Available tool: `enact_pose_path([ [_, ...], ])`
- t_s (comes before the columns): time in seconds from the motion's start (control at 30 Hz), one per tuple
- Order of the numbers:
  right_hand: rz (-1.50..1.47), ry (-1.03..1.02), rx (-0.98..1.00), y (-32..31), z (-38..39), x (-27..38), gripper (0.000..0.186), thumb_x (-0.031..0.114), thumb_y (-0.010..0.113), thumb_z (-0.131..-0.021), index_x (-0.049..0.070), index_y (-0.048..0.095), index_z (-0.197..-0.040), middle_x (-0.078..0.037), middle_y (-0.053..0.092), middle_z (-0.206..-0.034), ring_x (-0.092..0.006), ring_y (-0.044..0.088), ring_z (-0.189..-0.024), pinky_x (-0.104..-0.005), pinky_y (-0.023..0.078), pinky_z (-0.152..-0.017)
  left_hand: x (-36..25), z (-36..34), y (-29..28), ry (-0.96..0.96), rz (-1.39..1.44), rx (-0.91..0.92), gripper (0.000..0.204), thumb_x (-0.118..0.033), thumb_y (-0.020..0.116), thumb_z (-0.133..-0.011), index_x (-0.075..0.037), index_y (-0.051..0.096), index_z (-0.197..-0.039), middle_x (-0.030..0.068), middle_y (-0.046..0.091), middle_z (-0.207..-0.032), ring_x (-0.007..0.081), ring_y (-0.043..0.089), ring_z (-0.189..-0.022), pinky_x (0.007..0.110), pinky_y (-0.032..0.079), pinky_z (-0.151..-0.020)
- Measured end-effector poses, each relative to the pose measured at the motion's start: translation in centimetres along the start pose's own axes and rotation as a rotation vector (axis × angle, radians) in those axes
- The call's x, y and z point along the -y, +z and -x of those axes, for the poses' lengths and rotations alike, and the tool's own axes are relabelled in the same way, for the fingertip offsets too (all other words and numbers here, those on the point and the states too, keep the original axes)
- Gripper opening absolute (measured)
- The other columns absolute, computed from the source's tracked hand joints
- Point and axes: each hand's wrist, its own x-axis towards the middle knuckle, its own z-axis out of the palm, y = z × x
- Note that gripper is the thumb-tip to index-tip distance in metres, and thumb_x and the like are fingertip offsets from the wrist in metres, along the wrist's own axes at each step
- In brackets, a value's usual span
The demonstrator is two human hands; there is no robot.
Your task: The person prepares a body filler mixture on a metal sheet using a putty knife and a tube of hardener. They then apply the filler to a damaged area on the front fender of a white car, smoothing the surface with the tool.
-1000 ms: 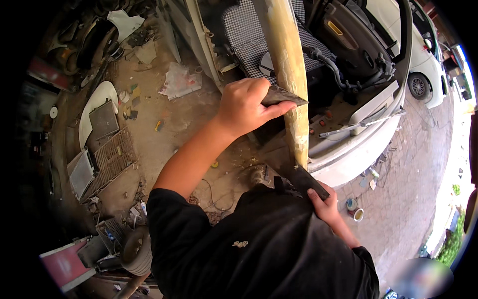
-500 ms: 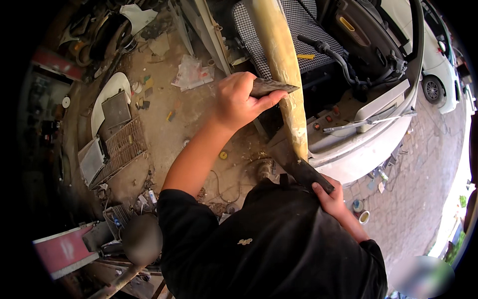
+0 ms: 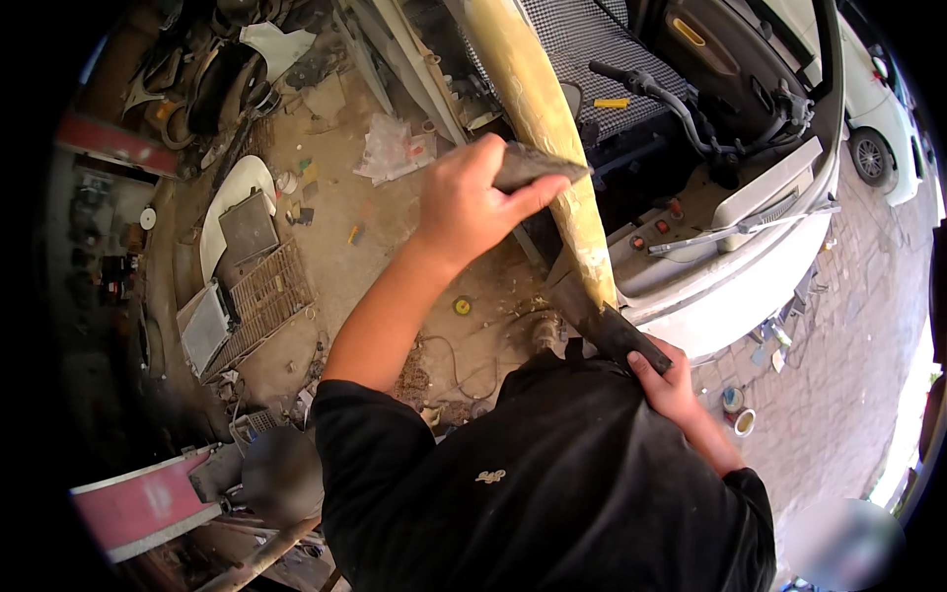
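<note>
My left hand (image 3: pixel 466 207) is closed around a dark, worn, flat piece with a pointed end (image 3: pixel 538 170), thumb along its lower edge. That piece lies against or just over a long pillar (image 3: pixel 533 79) coated in yellowish, patchy filler; I cannot tell whether it touches. By the pillar's lower end, close to my waist, my right hand (image 3: pixel 663 380) grips the narrow end of a dark, flat, handle-like piece (image 3: pixel 631 340). Its wider greyish part (image 3: pixel 572 296) reaches toward the pillar, and whether the two touch is unclear.
Right of the pillar is an open vehicle cab with a checkered seat (image 3: pixel 582 49), handlebar (image 3: pixel 681 113) and white front panel (image 3: pixel 710 311). Grilles (image 3: pixel 271 286), a plastic bag (image 3: pixel 393 148) and scrap cover the floor at left. Cans (image 3: pixel 740 421) stand at right; a white car (image 3: pixel 878 128) is beyond.
The whole view has shifted slightly, so the pillar leans more to the left at its top. Both hands keep their holds, and the left-hand piece stays near the same stretch of pillar.
</note>
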Motion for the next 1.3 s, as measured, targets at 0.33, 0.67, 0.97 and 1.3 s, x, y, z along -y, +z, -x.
enact_pose_path([
  [0.33, -0.021, -0.022, -0.014, -0.1, -0.6, 0.1, 0.026, 0.015, 0.063, -0.099, -0.003, 0.066, -0.117, -0.006, 0.067, -0.088, -0.0098, 0.054, -0.083, -0.0274, 0.049, -0.078, -1.2, 0.5, -0.6, 0.184, -0.174, 0.095, 0.054, -0.039, 0.089, -0.071, -0.009, 0.045, -0.066, 0.0095, 0.055, -0.058, 0.0299, 0.056, -0.049, 0.039, 0.045, -0.045],
  [0.67, -0.107, -0.012, 0.008, 0.4, -1.0, -0.7, 0.023, 0.014, 0.063, -0.099, -0.002, 0.065, -0.114, -0.003, 0.064, -0.085, -0.0090, 0.052, -0.081, -0.0272, 0.048, -0.075, -1.0, 0.4, -0.5, 0.153, -0.232, -0.014, 0.055, -0.039, 0.089, -0.071, -0.010, 0.043, -0.065, 0.0063, 0.051, -0.056, 0.0265, 0.054, -0.048, 0.036, 0.045, -0.044],
  [0.97, -0.062, 0.008, 0.061, 0.5, -0.8, -0.7, 0.023, 0.013, 0.063, -0.098, -0.002, 0.065, -0.114, -0.004, 0.064, -0.083, -0.0096, 0.052, -0.079, -0.0280, 0.048, -0.074, -1.0, 0.6, -0.4, 0.209, -0.228, -0.017, 0.056, -0.038, 0.090, -0.071, -0.011, 0.041, -0.064, 0.0055, 0.049, -0.056, 0.0256, 0.053, -0.049, 0.037, 0.043, -0.044],
  [1.3, -0.103, 0.001, 0.062, 0.8, -0.8, -1.2, 0.025, 0.013, 0.063, -0.098, -0.003, 0.065, -0.118, -0.003, 0.067, -0.087, -0.0081, 0.054, -0.082, -0.0275, 0.048, -0.076, -1.0, 0.6, -1.0, 0.224, -0.270, -0.042, 0.053, -0.035, 0.090, -0.071, -0.010, 0.044, -0.064, 0.0073, 0.052, -0.055, 0.0286, 0.053, -0.047, 0.037, 0.044, -0.045],
])
